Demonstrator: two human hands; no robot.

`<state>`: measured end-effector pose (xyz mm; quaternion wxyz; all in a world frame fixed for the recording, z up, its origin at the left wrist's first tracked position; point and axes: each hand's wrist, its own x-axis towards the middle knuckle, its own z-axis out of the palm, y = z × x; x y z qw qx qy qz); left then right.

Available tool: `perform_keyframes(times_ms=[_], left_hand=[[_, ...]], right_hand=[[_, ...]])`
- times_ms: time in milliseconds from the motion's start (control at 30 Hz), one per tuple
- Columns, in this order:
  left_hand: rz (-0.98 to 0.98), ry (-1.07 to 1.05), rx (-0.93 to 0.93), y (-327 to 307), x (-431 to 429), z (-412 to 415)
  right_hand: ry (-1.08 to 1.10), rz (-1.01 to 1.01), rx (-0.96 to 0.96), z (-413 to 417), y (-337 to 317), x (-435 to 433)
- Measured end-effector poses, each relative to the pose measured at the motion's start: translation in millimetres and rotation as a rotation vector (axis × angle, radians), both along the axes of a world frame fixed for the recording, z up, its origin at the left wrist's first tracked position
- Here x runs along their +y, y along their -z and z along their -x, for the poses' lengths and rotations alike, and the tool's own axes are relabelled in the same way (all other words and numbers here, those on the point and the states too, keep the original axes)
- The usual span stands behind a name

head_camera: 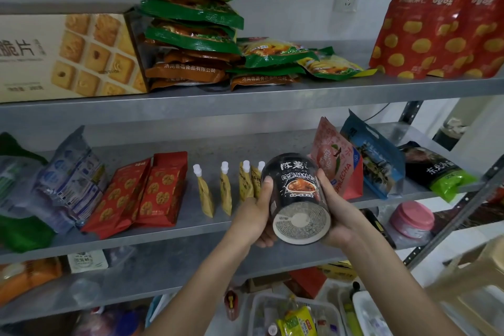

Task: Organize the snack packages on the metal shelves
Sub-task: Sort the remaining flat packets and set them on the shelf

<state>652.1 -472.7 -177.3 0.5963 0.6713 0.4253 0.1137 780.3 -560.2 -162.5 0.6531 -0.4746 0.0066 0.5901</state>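
A black noodle cup (296, 196) with white lettering is held tilted, its grey base toward me, in front of the middle metal shelf (191, 229). My left hand (257, 213) grips its left side, thumb up along the wall. My right hand (336, 210) grips its right side. Behind the cup on that shelf stand several yellow spout pouches (226, 191), two red cookie bags (144, 194) to the left, and a pink pouch (334, 161) and a blue bag (377, 158) to the right.
The top shelf (245, 99) carries a biscuit box (68, 54), a stack of green and brown packets (193, 27) and red bags (441, 24). A pink-lidded jar (411, 219) sits on a lower shelf. Baskets of items (294, 316) lie below. A wooden stool (469, 281) stands at right.
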Motion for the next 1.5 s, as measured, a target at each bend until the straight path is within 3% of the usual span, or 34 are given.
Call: perform_keyframes(times_ms=[200, 367, 567, 733, 900, 1033, 1167, 1300, 1400, 1500], left_hand=[[0.002, -0.026, -0.016, 10.0, 6.2, -2.5], [-0.038, -0.117, -0.194, 21.0, 2.1, -3.0], [0.004, 0.070, -0.318, 11.1, -15.5, 1.0], [0.004, 0.057, -0.328, 11.2, -7.6, 3.2], [0.001, 0.104, -0.414, 17.1, -3.2, 4.1], [-0.013, 0.162, -0.417, 24.1, 5.2, 2.7], [-0.159, 0.196, -0.348, 25.2, 10.7, -1.3], [-0.249, 0.122, -0.377, 25.6, 5.1, -8.0], [-0.265, 0.054, -0.397, 29.5, 7.2, -5.8], [-0.219, 0.131, -0.397, 31.3, 17.1, 2.1]], right_hand=[[0.009, 0.025, 0.001, -3.9, 1.7, 3.9], [0.104, -0.006, -0.306, -0.9, 8.7, 9.6], [0.183, -0.009, -0.526, 6.3, 16.6, 14.4], [0.171, -0.065, -0.479, 3.4, 20.3, 13.8], [-0.025, -0.192, -0.366, -10.2, 14.8, 3.7], [-0.048, -0.274, -0.374, -16.8, 22.9, 1.8], [0.049, -0.344, -0.467, -15.1, 31.8, 3.8], [0.096, -0.288, -0.629, 1.4, 32.4, 7.5], [0.038, -0.285, -0.707, 0.8, 31.6, 6.5], [-0.129, -0.314, -0.732, -13.2, 28.0, -0.5]])
